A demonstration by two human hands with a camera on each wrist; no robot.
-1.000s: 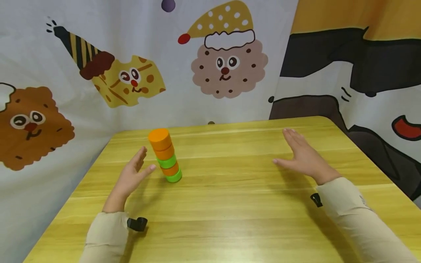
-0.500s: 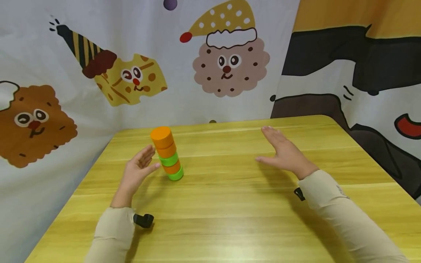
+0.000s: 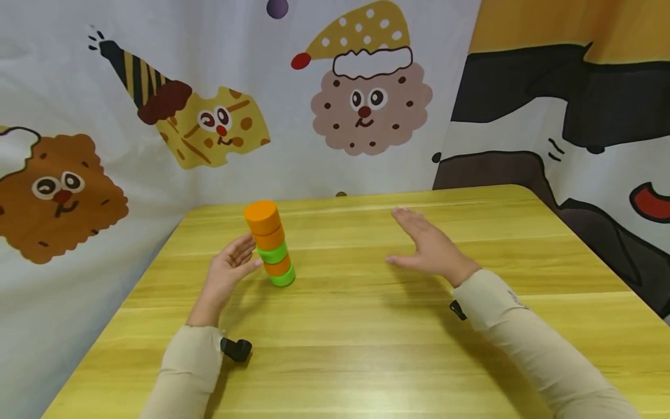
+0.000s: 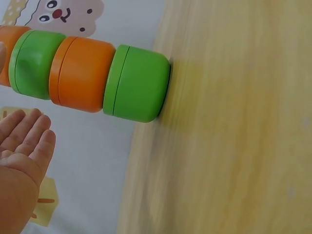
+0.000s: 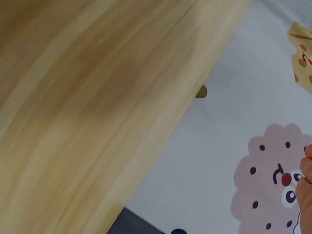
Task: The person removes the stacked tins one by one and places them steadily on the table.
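A stack of several round, jar-like containers (image 3: 272, 254), alternating partly between orange and green, stands upright on the table. The left wrist view shows a seam near the rim of each container (image 4: 83, 73) and a green one at the bottom. My left hand (image 3: 228, 269) is just left of the stack, fingers extended behind its left side and thumb in front. Whether it touches the stack I cannot tell; no grip shows. My right hand (image 3: 430, 249) hovers above the table to the right, fingers straight and thumb apart, holding nothing. Only its edge (image 5: 305, 195) enters the right wrist view.
The wooden table (image 3: 340, 337) has its back edge close to a white curtain (image 3: 225, 35) printed with cartoon biscuits and cheese. Small black cameras sit at the left cuff (image 3: 237, 350) and right cuff (image 3: 458, 310).
My left hand has come nearer to the stack, its fingers now partly behind it. The right hand has moved left toward the table's middle. The stack stays in place.
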